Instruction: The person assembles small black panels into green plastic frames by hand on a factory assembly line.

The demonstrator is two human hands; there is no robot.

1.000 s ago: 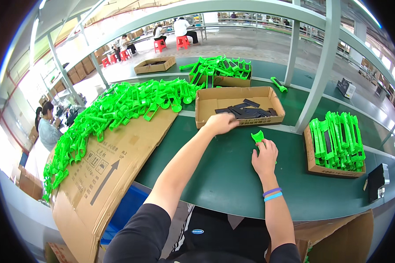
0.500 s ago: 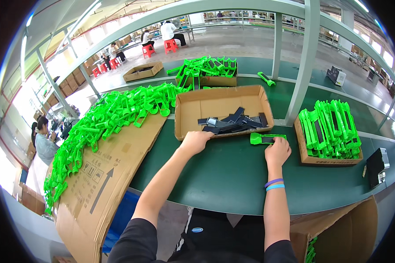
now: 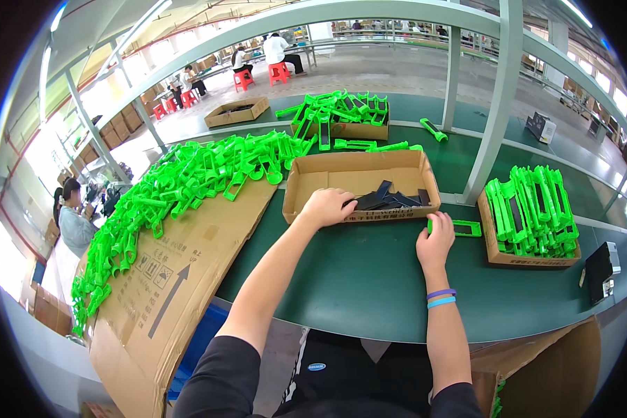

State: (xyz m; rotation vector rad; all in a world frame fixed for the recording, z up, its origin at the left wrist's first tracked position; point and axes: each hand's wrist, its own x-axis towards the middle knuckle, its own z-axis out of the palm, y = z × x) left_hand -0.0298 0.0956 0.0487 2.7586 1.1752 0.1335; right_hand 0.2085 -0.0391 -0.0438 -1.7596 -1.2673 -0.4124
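Cardboard tray (image 3: 306, 182) (brown) under left hand (image 3: 325, 206)

Factory assembly hall: green conveyor belt (image 3: 369, 272), heaps of green plastic parts (image 3: 188, 181), cardboard boxes (image 3: 358, 174).
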